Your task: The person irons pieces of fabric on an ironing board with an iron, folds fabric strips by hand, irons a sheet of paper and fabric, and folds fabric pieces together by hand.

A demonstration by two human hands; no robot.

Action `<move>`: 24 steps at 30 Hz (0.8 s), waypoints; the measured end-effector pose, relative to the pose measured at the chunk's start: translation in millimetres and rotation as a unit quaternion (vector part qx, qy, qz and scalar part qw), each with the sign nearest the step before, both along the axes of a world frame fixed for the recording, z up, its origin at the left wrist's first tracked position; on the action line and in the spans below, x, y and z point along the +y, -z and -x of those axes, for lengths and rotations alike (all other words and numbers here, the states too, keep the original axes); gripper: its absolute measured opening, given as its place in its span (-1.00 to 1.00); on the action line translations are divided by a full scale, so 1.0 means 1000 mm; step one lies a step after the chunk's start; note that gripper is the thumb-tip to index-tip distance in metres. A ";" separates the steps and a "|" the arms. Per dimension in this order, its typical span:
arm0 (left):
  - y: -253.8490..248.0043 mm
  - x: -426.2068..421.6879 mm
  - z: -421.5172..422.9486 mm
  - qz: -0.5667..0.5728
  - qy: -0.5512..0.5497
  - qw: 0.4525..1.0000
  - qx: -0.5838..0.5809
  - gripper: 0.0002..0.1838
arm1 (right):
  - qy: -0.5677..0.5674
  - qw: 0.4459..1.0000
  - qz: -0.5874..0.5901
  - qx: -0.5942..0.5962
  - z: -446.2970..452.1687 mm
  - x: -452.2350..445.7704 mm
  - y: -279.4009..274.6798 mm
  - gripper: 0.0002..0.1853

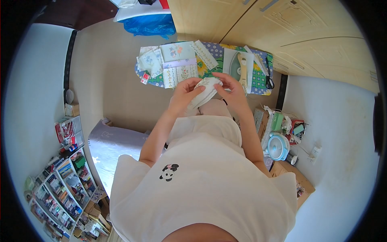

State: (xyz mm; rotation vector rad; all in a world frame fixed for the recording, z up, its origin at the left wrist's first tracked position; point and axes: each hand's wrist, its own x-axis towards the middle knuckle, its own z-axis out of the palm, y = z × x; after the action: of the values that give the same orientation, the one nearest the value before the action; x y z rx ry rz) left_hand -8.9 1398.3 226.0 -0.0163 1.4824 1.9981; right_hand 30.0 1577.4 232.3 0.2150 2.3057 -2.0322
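Note:
Between my two hands, above my lap, is a piece of white fabric (206,89), folded or layered, with faint printing. My left hand (186,93) grips its left side, thumb on top. At its upper right edge, my right hand (231,89) pinches it with thumb and fingers. Just beyond my hands is an ironing board (260,89) with a colourful flowered cover. Floral fabric pieces (177,51) lie on its left half. An iron (238,67) rests on a white sheet to the right, and black-handled scissors (269,82) lie at the right end.
Wooden cabinets (306,24) stand behind the board. A blue plastic bag (149,25) hangs at the back left. To my left are a grey-covered bed (117,141) and a crowded shelf (60,185). A light-blue fan (278,147) and boxes sit on my right.

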 end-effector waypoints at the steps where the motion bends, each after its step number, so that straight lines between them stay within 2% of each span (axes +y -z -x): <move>1: -0.004 -0.003 0.003 -0.003 0.013 0.999 -0.034 -0.77 | 0.011 1.000 -0.007 0.007 0.000 0.001 0.000 -0.66; 2: -0.005 -0.006 0.005 -0.005 0.027 0.997 -0.069 -0.75 | 0.011 1.000 -0.007 0.007 0.001 0.002 0.001 -0.66; 9: 0.000 -0.007 0.008 -0.021 -0.011 0.998 -0.056 -0.73 | 0.012 1.000 0.016 -0.021 0.003 0.000 -0.004 -0.71; 12: -0.006 -0.006 0.007 -0.046 0.027 0.997 -0.058 -0.71 | 0.017 0.999 0.034 -0.029 0.004 0.002 0.002 -0.78; 14: -0.008 -0.005 0.005 0.003 0.075 0.997 -0.008 -0.72 | 0.010 0.997 0.054 -0.046 0.004 0.003 0.003 -0.82; 16: -0.001 -0.007 0.005 0.010 0.092 0.995 -0.023 -0.72 | 0.034 0.995 0.085 -0.034 0.005 0.002 -0.001 -0.87; 20: -0.005 -0.008 0.005 0.021 0.094 0.994 -0.058 -0.77 | 0.063 0.995 0.075 -0.024 0.006 0.003 0.004 -0.85; 22: -0.003 -0.008 0.005 0.024 0.093 0.994 -0.052 -0.76 | 0.116 0.987 0.110 -0.019 0.007 0.004 0.005 -0.81; 24: -0.003 -0.009 0.006 0.028 0.091 0.994 -0.045 -0.75 | 0.105 0.987 0.117 -0.024 0.008 0.008 0.005 -0.80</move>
State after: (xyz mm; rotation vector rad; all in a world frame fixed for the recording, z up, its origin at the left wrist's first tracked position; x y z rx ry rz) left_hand -14.9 1389.7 228.7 0.0044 1.4285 1.7883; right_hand 22.3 1585.6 227.2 0.5049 2.0703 -2.3437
